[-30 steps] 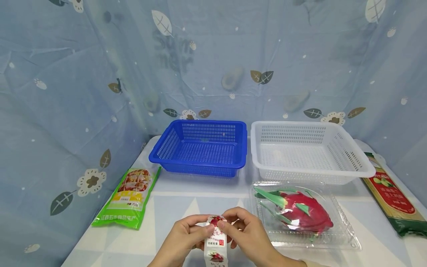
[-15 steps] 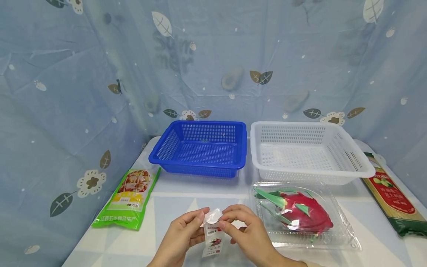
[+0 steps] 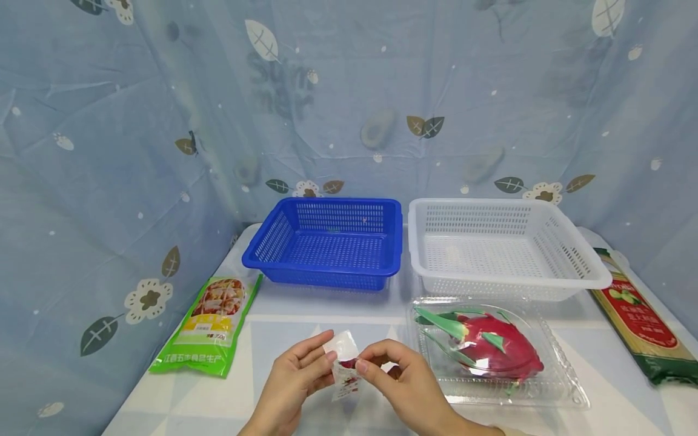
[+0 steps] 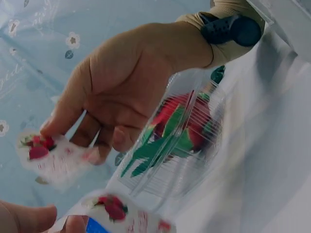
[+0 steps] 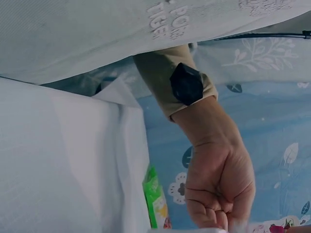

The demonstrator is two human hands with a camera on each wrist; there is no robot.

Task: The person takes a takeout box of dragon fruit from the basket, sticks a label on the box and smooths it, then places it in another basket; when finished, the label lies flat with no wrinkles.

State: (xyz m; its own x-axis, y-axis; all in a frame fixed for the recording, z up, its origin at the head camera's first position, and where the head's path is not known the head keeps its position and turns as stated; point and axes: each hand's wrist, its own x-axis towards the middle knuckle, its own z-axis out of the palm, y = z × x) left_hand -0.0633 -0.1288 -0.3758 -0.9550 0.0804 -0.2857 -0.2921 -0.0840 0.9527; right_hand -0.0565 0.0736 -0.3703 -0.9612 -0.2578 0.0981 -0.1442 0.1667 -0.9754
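My left hand pinches a white strip of stickers printed with a dragon fruit picture, thumb on top. In the head view the strip is bent, its plain white side showing at the top. My right hand faces it and pinches a sticker of the same print between thumb and fingers; in the left wrist view a gap shows between this sticker and the strip. Right of the hands, a red dragon fruit with green scales lies inside a clear plastic box. The right wrist view shows my left palm.
Behind the hands stand a blue basket and a white basket, side by side. A green food packet lies at left, a pack of noodles at far right. A patterned curtain hangs behind the table.
The sticker strip was flat and face up between both hands. It has been bent over, turning its white side up, and the right hand has drawn a sticker away from it.
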